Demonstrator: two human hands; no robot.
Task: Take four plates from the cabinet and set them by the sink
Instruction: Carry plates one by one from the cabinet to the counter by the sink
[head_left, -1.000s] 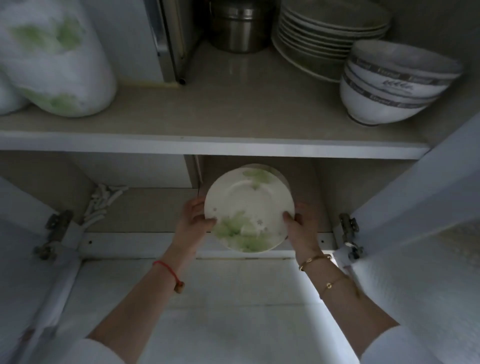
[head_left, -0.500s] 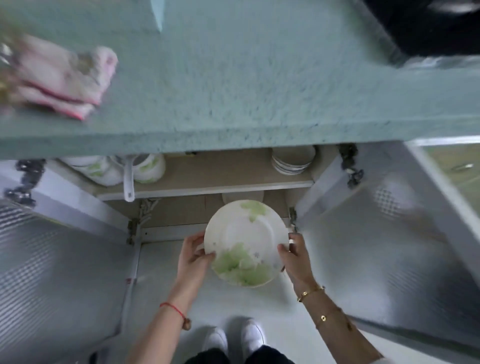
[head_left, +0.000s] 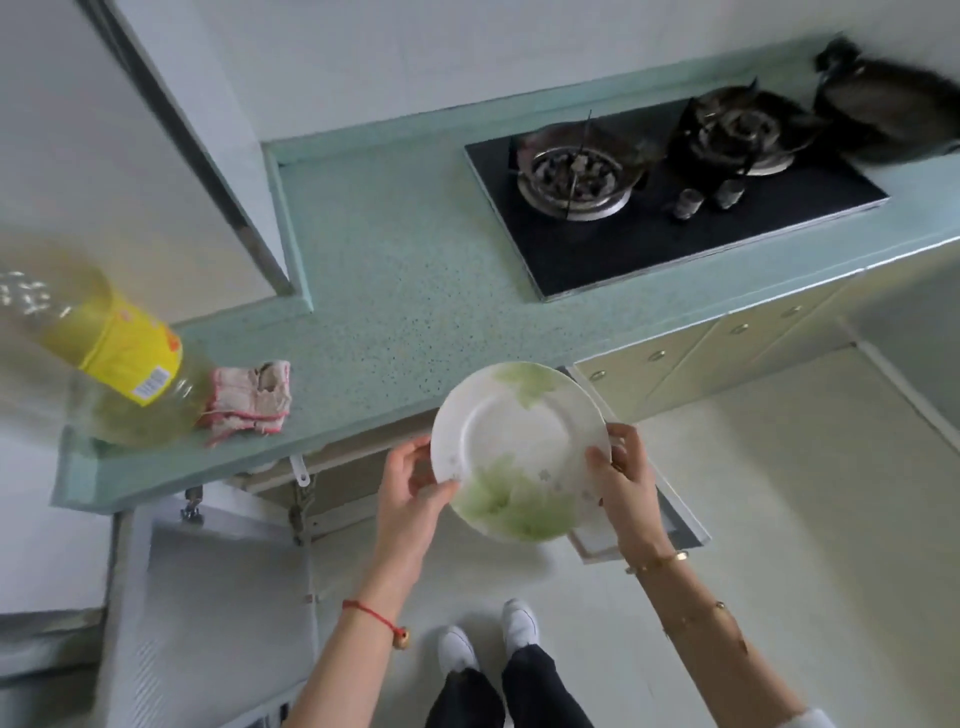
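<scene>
A white plate with green leaf print (head_left: 519, 447) is held level in front of the counter edge, above the floor. My left hand (head_left: 410, 483) grips its left rim and my right hand (head_left: 621, 480) grips its right rim. More plates may lie stacked under the top one; I cannot tell how many. The open cabinet (head_left: 322, 467) lies below the green speckled counter (head_left: 415, 291), with its doors swung out. No sink is in view.
A large yellow-labelled oil bottle (head_left: 98, 343) and a folded pink-edged cloth (head_left: 249, 400) sit on the counter's left end. A black gas hob (head_left: 665, 202) with two burners and a dark pot (head_left: 893, 114) is at the back right. Drawers (head_left: 691, 358) run under the hob.
The plate has come out of the lower cabinet shelf and risen to counter height in both hands. My view has lifted from inside the cabinet to above the counter.
</scene>
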